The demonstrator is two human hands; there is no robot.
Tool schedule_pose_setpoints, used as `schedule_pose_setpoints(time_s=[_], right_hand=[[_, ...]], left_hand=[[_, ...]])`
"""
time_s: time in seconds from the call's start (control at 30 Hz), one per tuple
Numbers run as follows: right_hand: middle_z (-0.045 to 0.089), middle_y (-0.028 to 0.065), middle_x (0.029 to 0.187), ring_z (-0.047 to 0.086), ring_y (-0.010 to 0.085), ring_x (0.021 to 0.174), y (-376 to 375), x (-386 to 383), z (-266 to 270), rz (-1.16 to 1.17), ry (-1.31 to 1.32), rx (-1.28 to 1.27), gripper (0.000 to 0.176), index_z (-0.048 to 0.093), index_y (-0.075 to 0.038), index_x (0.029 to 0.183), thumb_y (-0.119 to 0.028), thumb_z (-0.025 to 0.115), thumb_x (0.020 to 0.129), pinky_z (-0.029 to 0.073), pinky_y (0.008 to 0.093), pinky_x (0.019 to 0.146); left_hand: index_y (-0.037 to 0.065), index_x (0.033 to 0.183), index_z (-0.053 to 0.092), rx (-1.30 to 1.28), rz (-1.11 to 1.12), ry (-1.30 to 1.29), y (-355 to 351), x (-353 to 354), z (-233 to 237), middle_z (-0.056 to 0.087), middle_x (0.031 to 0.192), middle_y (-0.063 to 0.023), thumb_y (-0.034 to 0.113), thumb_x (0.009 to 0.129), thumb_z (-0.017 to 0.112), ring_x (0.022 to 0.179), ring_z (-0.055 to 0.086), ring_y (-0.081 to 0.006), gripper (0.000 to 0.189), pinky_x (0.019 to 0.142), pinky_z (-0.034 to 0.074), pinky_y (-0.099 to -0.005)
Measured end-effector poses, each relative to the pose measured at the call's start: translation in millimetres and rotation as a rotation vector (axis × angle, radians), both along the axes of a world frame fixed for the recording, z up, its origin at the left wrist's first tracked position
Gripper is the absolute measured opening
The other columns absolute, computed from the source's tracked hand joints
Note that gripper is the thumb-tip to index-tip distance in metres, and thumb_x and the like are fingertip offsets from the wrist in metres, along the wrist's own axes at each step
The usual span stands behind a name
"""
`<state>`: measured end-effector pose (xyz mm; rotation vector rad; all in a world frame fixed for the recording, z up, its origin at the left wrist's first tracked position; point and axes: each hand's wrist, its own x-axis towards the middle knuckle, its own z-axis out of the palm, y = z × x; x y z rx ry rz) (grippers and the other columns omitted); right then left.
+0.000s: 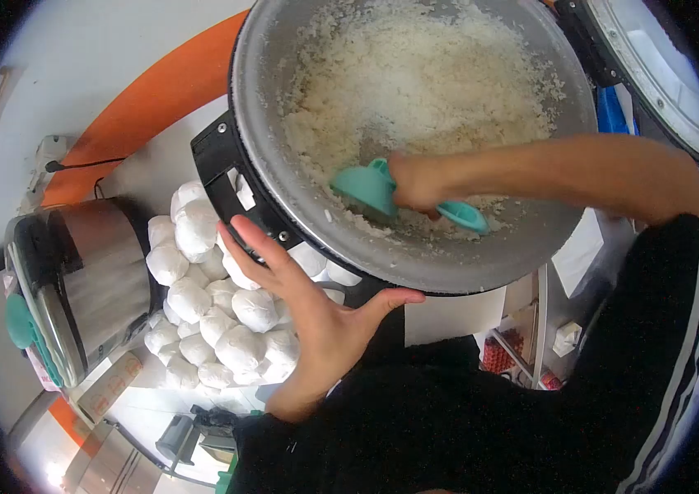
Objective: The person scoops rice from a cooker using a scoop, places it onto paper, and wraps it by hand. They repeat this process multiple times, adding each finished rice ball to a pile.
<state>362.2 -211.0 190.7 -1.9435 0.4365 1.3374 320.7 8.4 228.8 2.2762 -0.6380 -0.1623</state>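
Inside a large round metal pot (489,267), cooked white rice (423,78) lies mostly toward the far side. My right hand (422,183) is closed round a teal scoop (363,188), whose head rests at the near edge of the rice. Its other end (465,216) sticks out to the right of my fist. At the pot's lower left side, my left hand (316,309) has its fingers spread, the fingertips by the black side handle (230,177) and the thumb along the rim's underside.
White wrapped bundles (222,325) are heaped left of the pot. Beyond them stands a steel cooker (98,276) with a teal paddle (28,329) at its side. An open lid (662,70) is at the upper right. A red container (502,350) sits below the pot.
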Motion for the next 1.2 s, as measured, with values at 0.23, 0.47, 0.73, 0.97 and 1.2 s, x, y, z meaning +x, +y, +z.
schedule_pose_setpoints(time_s=[0.23, 0.47, 0.73, 0.97, 1.2], right_hand=[[0.055, 0.0152, 0.069, 0.058, 0.0231, 0.053, -17.1, -10.4, 41.9, 0.225, 0.099, 0.101, 0.03, 0.045, 0.006, 0.105, 0.0, 0.047, 0.076, 0.046, 0.0386, 0.044], [0.059, 0.0246, 0.077, 0.063, 0.0352, 0.066, -41.0, -11.3, 22.3, 0.307, -0.57, -0.333, 0.038, 0.042, 0.004, 0.108, -0.002, 0.06, 0.075, 0.049, 0.0415, 0.055], [0.058, 0.0273, 0.077, 0.062, 0.0371, 0.069, -45.8, -24.6, -10.4, 0.158, -0.607, -0.37, 0.036, 0.04, 0.01, 0.107, 0.0, 0.054, 0.076, 0.051, 0.043, 0.06], [0.05, 0.0146, 0.062, 0.052, 0.0247, 0.048, -12.6, -0.9, -31.0, -0.073, 0.055, 0.087, 0.02, 0.049, 0.01, 0.09, 0.004, 0.04, 0.073, 0.043, 0.0415, 0.042], [0.044, 0.0064, 0.059, 0.041, 0.0156, 0.043, -12.0, -12.9, 3.7, 0.032, 0.061, 0.227, 0.023, 0.05, -0.003, 0.098, 0.0, 0.046, 0.075, 0.037, 0.0323, 0.038]], left_hand=[[-0.002, 0.143, -0.017, -0.091, 0.025, 0.021, -3.6, -4.0, 3.5, -0.022, 0.141, -0.0374, 0.054, 0.045, 0.087, 0.135, -0.016, -0.0492, 0.154, 0.11, 0.005, -0.0537], [-0.001, 0.144, -0.016, -0.038, 0.043, -0.016, -0.4, -8.8, -1.7, -0.018, 0.146, -0.032, 0.056, 0.045, 0.086, 0.138, -0.015, -0.044, 0.153, 0.111, 0.0, -0.0522], [-0.002, 0.143, -0.017, -0.032, -0.005, -0.017, 3.7, -8.7, -4.2, -0.019, 0.147, -0.0319, 0.058, 0.047, 0.085, 0.137, -0.017, -0.0457, 0.153, 0.11, 0.001, -0.0577], [-0.002, 0.144, -0.015, 0.006, -0.01, -0.024, 2.2, -7.4, -0.3, -0.019, 0.147, -0.0315, 0.061, 0.046, 0.084, 0.136, -0.017, -0.0465, 0.153, 0.11, 0.002, -0.0576], [0.001, 0.146, -0.013, -0.156, 0.034, -0.015, -5.2, -5.1, -2.1, -0.025, 0.143, -0.0329, 0.051, 0.044, 0.088, 0.137, -0.009, -0.0478, 0.152, 0.111, 0.01, -0.0517]])
